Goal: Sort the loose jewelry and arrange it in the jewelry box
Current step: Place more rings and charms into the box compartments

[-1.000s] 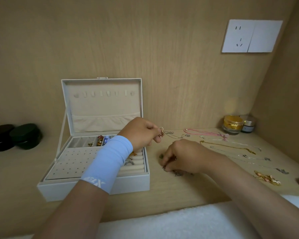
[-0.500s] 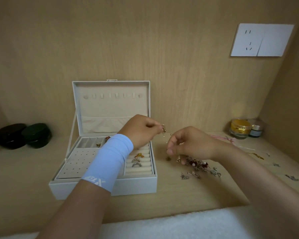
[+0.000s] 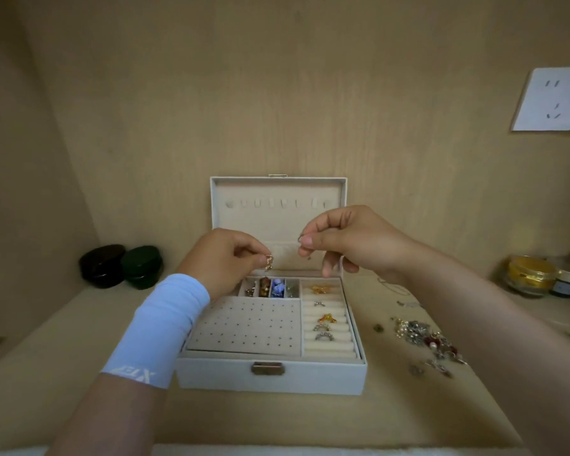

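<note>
Now that my right hand (image 3: pixel 346 241) has lifted off the loose pile (image 3: pixel 425 340) on the surface (image 3: pixel 392 409), both hands hover above the open jewelry box (image 3: pixel 270 378), its stud panel (image 3: pixel 244 324) bare: left hand (image 3: pixel 224 258) pinches a gold earring (image 3: pixel 269 262), right a small hooked piece (image 3: pixel 300 239). Probably a pair to seat.

light wood surface (image 3: pixel 79 340), walled at back and both sides. jewelry box (image 3: pixel 270 378) sits mid-surface, lid open, latch facing front. left rear: black case (image 3: pixel 102 265) and green case (image 3: pixel 143 266) side by side, touching. right of box: loose jewelry pile (image 3: pixel 423 339), with one small dark bead (image 3: pixel 378 328) between pile and box. thin chains (image 3: pixel 407 303) behind pile, blurred. right rear: gold-lidded jar (image 3: pixel 529 275), small dark jar (image 3: pixel 567 284) just beside it.
</note>
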A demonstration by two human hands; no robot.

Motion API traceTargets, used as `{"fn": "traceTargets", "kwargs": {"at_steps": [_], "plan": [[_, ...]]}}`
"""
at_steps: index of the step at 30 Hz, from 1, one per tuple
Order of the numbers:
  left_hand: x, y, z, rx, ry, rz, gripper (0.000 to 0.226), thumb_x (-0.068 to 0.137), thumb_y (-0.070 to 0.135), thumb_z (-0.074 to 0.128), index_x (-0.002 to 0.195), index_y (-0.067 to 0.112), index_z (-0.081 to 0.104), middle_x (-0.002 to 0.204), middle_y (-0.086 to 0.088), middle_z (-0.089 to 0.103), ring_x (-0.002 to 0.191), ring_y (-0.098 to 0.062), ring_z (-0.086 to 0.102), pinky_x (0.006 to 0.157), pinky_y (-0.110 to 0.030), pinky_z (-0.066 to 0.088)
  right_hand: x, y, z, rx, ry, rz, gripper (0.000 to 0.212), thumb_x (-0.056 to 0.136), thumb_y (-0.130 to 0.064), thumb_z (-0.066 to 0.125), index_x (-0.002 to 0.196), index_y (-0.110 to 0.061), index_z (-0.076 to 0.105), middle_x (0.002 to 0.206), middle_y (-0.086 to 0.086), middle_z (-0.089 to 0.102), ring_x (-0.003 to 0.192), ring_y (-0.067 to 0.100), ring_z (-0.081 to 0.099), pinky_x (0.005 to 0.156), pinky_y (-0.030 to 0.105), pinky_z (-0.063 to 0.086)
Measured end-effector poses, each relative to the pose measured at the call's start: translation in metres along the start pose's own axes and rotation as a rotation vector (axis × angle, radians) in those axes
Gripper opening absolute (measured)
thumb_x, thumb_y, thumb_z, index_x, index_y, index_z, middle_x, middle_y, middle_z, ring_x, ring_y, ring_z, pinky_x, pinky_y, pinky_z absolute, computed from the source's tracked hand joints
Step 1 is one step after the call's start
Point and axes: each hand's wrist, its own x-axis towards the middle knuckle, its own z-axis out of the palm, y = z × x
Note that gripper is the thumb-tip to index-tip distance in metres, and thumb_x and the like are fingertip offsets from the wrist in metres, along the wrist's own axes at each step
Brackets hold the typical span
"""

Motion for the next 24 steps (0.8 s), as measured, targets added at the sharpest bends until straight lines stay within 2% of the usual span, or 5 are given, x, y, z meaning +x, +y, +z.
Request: {"fn": "traceTargets", "kwargs": {"at_steps": [6,10,14,21,24], "plan": [[-0.004,-0.028,-0.005,0.181,0.009,-0.036,0.006,0.085,0.023,0.074,0.087,0.028,0.077,0.08,0.011,0.072,0.077,-0.004,0.066,0.078,-0.021,0.052,0.038,-0.008,0.045,-0.036,-0.057,0.016,0.006,0.089,-0.013,0.073,0.094,-0.009,0.074,0.083,0.003,0.077,0.051,0.016,0.064,0.039,0.019,0.029],[-0.004,-0.037,-0.003,0.282,-0.025,-0.036,0.005,0.085,0.026,0.073,0.086,0.03,0.073,0.078,0.015,0.069,0.078,-0.003,0.064,0.074,-0.02,0.05,0.053,-0.008,0.063,-0.025,-0.068,0.042,0.009,0.089,-0.005,0.072,0.096,0.001,0.073,0.077,0.007,0.075,0.045,0.019,0.059,0.036,0.013,0.036],[-0.004,-0.037,-0.005,0.302,-0.062,-0.018,0.006,0.086,0.026,0.072,0.089,0.031,0.074,0.082,0.013,0.071,0.081,-0.004,0.064,0.075,-0.019,0.049,0.064,0.0,0.071,-0.053,-0.078,0.07,0.009,0.089,-0.004,0.072,0.094,0.004,0.073,0.078,0.01,0.076,0.044,0.021,0.057,0.042,0.019,0.046],[-0.005,-0.044,-0.019,0.288,-0.003,0.005,0.021,0.091,0.011,0.063,0.098,0.026,0.076,0.092,0.007,0.073,0.082,-0.008,0.065,0.085,-0.025,0.054,0.078,0.01,0.087,-0.186,-0.078,0.105,0.01,0.086,-0.013,0.077,0.088,-0.004,0.078,0.062,0.002,0.07,0.048,0.017,0.053,0.051,0.026,0.048],[-0.007,-0.046,-0.017,0.299,0.009,0.01,0.019,0.091,0.013,0.063,0.098,0.026,0.076,0.098,0.008,0.073,0.085,-0.008,0.064,0.086,-0.024,0.053,0.08,0.014,0.092,-0.334,-0.109,0.106,0.01,0.082,-0.023,0.08,0.083,-0.013,0.08,0.071,0.001,0.072,0.06,0.013,0.057,0.058,0.026,0.05]]}}
